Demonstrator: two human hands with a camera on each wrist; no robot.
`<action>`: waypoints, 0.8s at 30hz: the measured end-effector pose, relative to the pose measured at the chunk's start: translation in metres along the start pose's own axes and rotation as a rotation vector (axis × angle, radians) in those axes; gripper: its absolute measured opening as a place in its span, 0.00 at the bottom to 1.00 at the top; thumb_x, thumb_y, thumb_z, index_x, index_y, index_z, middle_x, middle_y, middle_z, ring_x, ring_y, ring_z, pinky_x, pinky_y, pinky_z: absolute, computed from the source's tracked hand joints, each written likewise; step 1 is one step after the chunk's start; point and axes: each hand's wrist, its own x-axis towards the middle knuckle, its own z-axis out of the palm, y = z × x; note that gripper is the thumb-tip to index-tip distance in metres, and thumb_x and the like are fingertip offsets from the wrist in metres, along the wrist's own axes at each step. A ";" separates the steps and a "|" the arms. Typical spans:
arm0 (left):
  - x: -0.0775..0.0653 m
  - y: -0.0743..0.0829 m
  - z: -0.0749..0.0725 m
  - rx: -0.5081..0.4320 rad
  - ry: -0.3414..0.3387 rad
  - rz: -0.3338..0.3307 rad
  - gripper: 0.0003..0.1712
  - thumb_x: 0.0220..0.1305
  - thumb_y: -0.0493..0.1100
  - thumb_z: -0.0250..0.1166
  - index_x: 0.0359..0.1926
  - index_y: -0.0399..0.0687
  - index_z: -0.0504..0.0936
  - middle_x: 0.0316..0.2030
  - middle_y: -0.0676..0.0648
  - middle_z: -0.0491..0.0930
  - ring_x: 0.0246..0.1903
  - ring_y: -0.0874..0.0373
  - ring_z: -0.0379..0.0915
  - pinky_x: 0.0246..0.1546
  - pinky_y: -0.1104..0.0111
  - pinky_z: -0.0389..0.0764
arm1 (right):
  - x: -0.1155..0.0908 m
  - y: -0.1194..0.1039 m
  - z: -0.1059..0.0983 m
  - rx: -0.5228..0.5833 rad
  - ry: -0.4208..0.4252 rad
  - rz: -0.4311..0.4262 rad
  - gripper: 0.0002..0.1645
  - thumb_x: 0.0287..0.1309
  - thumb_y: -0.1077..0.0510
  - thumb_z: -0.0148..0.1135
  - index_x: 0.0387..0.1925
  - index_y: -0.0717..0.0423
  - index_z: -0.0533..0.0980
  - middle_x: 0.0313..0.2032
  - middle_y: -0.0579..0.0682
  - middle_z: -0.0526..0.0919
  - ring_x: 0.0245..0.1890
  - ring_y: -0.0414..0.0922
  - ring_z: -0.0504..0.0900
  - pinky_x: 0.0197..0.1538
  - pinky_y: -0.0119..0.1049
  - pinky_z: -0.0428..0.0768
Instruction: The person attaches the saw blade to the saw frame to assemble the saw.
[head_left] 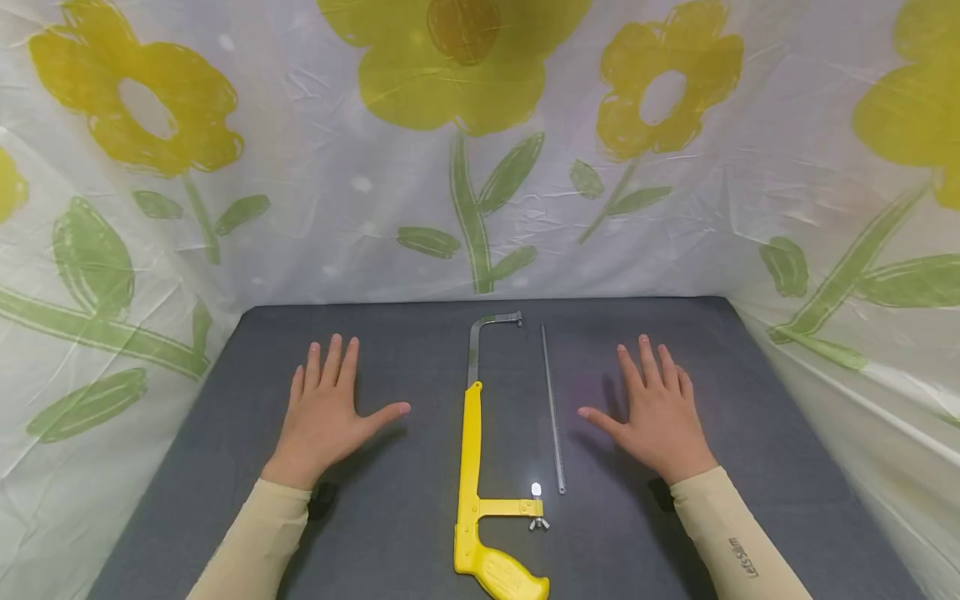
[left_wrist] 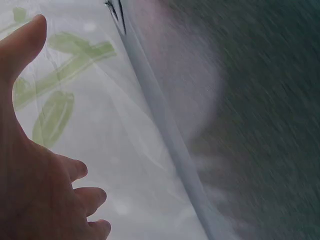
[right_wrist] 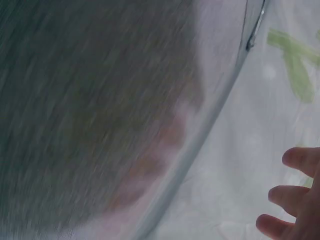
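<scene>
A yellow hacksaw frame (head_left: 470,442) lies on the dark table in the head view, its grey metal arm pointing to the far side and its handle near the front edge. To its right is a thin loose saw blade (head_left: 552,408), apart from the frame. A wing nut (head_left: 538,523) sits at the end of the frame's short crossbar. My left hand (head_left: 322,421) is spread, palm down, left of the frame and touches neither tool. On the other side, my right hand (head_left: 656,412) has its fingers spread to the right of the blade, holding nothing.
The dark cloth-covered table (head_left: 405,350) carries both tools. Behind it and at both sides hangs a white curtain (head_left: 300,208) printed with yellow flowers and green leaves. Light sleeves cover both forearms.
</scene>
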 end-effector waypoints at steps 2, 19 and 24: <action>0.002 0.004 0.004 -0.002 0.006 0.007 0.78 0.57 0.90 0.58 0.89 0.49 0.37 0.88 0.37 0.34 0.87 0.31 0.24 0.81 0.31 0.35 | 0.001 -0.006 0.003 0.007 -0.004 -0.006 0.71 0.57 0.17 0.65 0.85 0.57 0.58 0.84 0.69 0.52 0.83 0.72 0.51 0.77 0.73 0.57; 0.005 0.088 0.033 -0.035 -0.052 0.106 0.68 0.67 0.77 0.65 0.88 0.42 0.47 0.88 0.38 0.43 0.86 0.33 0.44 0.78 0.34 0.61 | 0.001 -0.076 0.013 0.151 -0.200 -0.047 0.63 0.61 0.28 0.73 0.85 0.56 0.60 0.82 0.68 0.59 0.79 0.69 0.66 0.76 0.72 0.65; 0.004 0.112 0.039 -0.071 -0.076 0.058 0.61 0.68 0.70 0.70 0.85 0.39 0.57 0.79 0.31 0.64 0.66 0.33 0.79 0.56 0.42 0.86 | 0.005 -0.090 0.013 0.180 -0.176 -0.061 0.52 0.63 0.36 0.76 0.77 0.62 0.70 0.69 0.66 0.78 0.69 0.64 0.79 0.70 0.66 0.76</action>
